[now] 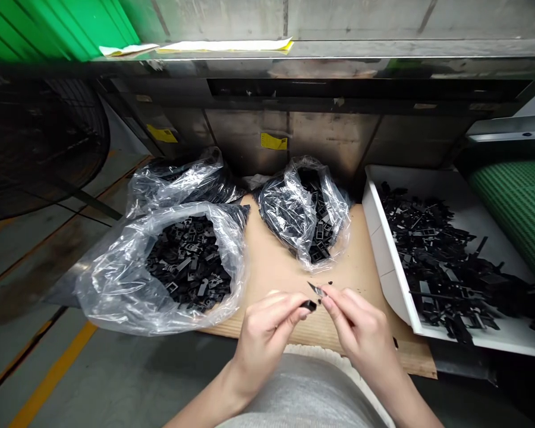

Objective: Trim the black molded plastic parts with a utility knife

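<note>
A small black part (309, 305) is being pinched between thumb and forefinger of the left hand (267, 333), over the wooden board (271, 261) near its front edge, with its long axis running roughly left to right. A thin blade (315, 289) is being gripped in the fingertips of the right hand (361, 333). It is being held slanted, tip pointing up-left, just above the part. A clear bag (116, 279) is lying to the left and a white tray (383, 255) to the right.

Fingertips of my left hand (267, 333) hide most of the black part (309, 305). The blade (315, 289) has its handle hidden inside my right hand (361, 330). The tray (382, 241) runs off the right edge, the fan (40, 148) off the left. The specks (330, 283) by the blade are too small to tell.
</note>
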Action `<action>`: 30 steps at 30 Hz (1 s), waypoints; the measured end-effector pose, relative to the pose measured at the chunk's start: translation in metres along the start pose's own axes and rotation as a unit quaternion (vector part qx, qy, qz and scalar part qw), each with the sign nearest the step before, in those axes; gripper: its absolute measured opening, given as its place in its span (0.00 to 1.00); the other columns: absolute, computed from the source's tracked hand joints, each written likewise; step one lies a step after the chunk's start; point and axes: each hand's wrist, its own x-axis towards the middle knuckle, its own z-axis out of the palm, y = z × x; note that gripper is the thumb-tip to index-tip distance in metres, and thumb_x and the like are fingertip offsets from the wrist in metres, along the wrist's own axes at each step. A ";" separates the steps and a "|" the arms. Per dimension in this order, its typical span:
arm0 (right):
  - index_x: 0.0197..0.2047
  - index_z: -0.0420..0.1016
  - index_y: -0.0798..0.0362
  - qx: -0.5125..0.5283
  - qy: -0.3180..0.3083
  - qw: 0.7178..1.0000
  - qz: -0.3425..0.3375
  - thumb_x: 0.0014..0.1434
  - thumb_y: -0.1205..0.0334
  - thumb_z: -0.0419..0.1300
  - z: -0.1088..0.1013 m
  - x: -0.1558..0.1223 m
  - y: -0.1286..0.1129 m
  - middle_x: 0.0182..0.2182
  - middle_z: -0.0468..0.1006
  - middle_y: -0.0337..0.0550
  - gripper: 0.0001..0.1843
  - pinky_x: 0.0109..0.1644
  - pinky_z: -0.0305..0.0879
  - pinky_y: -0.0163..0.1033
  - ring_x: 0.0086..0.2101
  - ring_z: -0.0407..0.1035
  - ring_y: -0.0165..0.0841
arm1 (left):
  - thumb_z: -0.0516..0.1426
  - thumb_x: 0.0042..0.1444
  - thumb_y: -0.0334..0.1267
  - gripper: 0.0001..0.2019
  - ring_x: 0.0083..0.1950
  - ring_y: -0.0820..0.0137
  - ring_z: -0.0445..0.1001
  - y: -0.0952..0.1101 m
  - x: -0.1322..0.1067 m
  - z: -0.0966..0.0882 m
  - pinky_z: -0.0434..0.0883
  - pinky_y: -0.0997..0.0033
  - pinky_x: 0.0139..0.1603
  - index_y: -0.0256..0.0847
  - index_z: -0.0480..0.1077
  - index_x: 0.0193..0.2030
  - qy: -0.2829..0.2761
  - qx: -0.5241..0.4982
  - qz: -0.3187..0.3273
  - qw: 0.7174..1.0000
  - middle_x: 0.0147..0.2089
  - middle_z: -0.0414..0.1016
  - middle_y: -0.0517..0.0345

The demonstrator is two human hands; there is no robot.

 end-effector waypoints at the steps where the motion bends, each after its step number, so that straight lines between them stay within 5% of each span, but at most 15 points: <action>1: 0.43 0.72 0.53 0.010 0.003 1.000 0.016 0.60 0.62 0.49 -0.001 0.001 0.002 0.26 0.70 0.41 0.13 0.31 0.61 0.34 0.27 0.67 0.31 | 0.53 0.55 0.28 0.05 0.30 0.72 0.70 0.000 0.000 0.000 0.65 0.77 0.34 0.34 0.71 0.34 -0.001 0.002 0.005 1.000 0.29 0.73 0.56; 7: 0.43 0.70 0.52 0.089 0.002 0.996 -0.017 0.60 0.67 0.49 -0.005 -0.005 0.000 0.27 0.70 0.40 0.11 0.31 0.61 0.30 0.28 0.67 0.27 | 0.53 0.56 0.29 0.06 0.30 0.74 0.71 0.000 0.001 -0.001 0.65 0.80 0.32 0.35 0.71 0.32 0.010 -0.003 -0.045 0.999 0.28 0.73 0.58; 22: 0.43 0.71 0.54 0.027 0.009 0.999 -0.039 0.60 0.66 0.48 -0.003 -0.010 -0.006 0.25 0.71 0.42 0.12 0.28 0.61 0.33 0.25 0.66 0.29 | 0.54 0.55 0.29 0.05 0.29 0.72 0.71 0.002 0.000 0.001 0.65 0.76 0.32 0.36 0.71 0.32 0.025 0.008 -0.041 0.999 0.28 0.73 0.57; 27: 0.42 0.72 0.53 -0.008 0.040 0.999 0.013 0.60 0.62 0.49 -0.002 -0.001 0.011 0.27 0.73 0.43 0.13 0.35 0.63 0.35 0.29 0.69 0.31 | 0.52 0.56 0.30 0.08 0.30 0.71 0.70 0.008 0.004 -0.002 0.64 0.75 0.33 0.36 0.71 0.29 -0.023 -0.076 -0.055 0.995 0.27 0.72 0.57; 30: 0.42 0.70 0.52 0.062 0.025 0.996 0.058 0.60 0.60 0.48 -0.007 0.001 0.018 0.27 0.73 0.41 0.12 0.33 0.63 0.34 0.28 0.68 0.30 | 0.50 0.57 0.32 0.10 0.27 0.73 0.66 0.006 0.008 -0.004 0.63 0.76 0.30 0.36 0.70 0.28 -0.069 -0.169 -0.138 0.973 0.25 0.69 0.58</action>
